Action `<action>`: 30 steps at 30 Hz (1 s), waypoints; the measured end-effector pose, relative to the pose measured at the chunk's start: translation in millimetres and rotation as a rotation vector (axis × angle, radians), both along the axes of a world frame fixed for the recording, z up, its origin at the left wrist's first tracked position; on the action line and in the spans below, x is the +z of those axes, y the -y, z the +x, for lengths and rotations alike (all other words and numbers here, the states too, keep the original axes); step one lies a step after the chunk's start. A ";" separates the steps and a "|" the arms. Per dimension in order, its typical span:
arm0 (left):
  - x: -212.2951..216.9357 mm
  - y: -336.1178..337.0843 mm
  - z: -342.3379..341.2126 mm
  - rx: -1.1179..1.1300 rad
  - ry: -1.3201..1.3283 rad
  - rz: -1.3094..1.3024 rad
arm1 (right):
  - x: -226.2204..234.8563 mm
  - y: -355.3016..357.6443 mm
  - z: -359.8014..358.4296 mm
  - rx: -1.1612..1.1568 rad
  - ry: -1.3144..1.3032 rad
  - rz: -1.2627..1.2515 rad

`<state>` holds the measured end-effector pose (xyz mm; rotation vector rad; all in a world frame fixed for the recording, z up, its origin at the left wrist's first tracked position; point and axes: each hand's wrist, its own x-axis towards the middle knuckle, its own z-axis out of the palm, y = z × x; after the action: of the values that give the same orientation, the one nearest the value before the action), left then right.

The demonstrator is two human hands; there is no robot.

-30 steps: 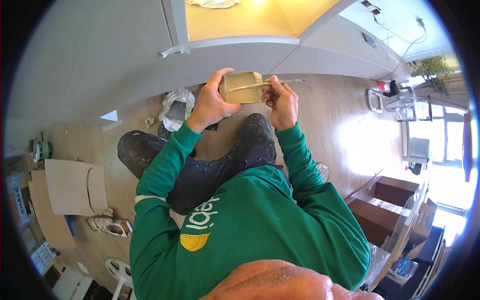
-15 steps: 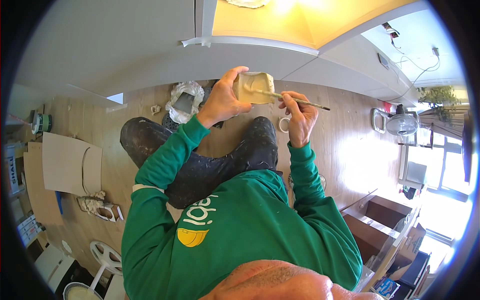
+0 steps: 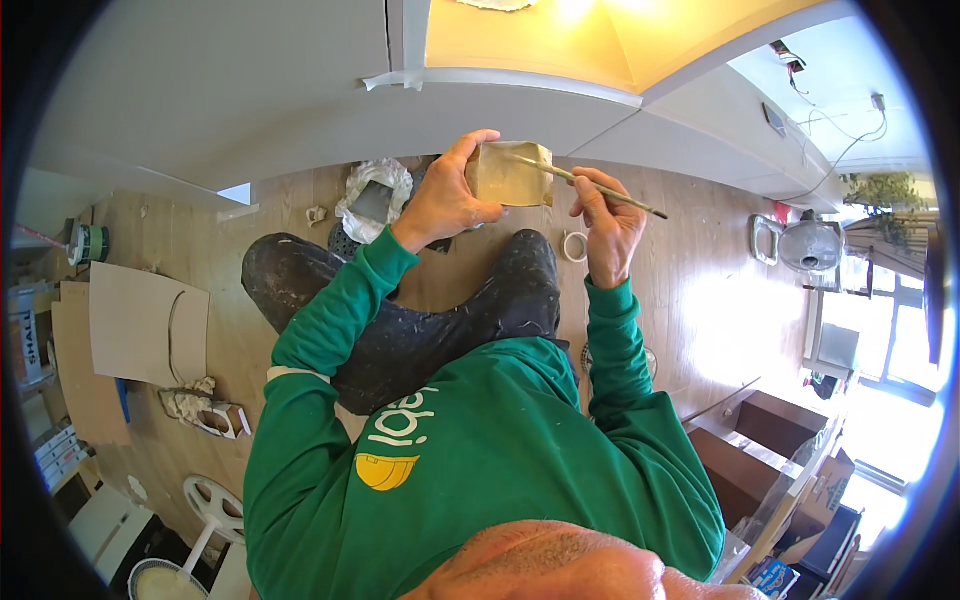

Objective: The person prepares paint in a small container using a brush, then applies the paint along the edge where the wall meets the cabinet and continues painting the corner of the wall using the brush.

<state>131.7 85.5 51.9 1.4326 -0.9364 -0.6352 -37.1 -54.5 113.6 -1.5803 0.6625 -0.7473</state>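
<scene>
My left hand is closed on a small squarish tub with tan, paint-like stuff inside. Its thumb lies along the near edge and the fingers reach round the left and far sides. The tub is tipped so that its open face shows. Between the fingertips of my right hand is a thin brush with a long, stained handle pointing right. The brush's tip reaches over the far part of the tub's inside; whether it touches the stuff I cannot tell.
Just ahead stands a grey panel below a lit yellow recess, with tape on its edge. On the floor are a crumpled plastic bag, a white ring, a board sheet and brown boxes.
The brush tip has shifted from the middle of the tub toward its far side. My right hand has moved slightly right, and the light on the tub's inside looks different.
</scene>
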 end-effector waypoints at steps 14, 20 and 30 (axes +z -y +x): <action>4.5 -1.4 -0.5 0.047 0.036 0.014 | -3.6 -9.6 -0.8 0.131 -0.024 -0.025; 4.0 -0.7 4.1 0.066 0.055 -0.004 | -3.8 -14.7 13.9 0.118 -0.024 -0.087; 0.0 -71.1 0.8 0.458 0.271 -0.108 | 9.4 -68.6 33.6 0.339 -0.108 -0.284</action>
<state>132.6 156.7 51.8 1.5899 -0.7947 -0.0502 -3.5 14.1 123.0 -1.9438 0.3597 -0.5201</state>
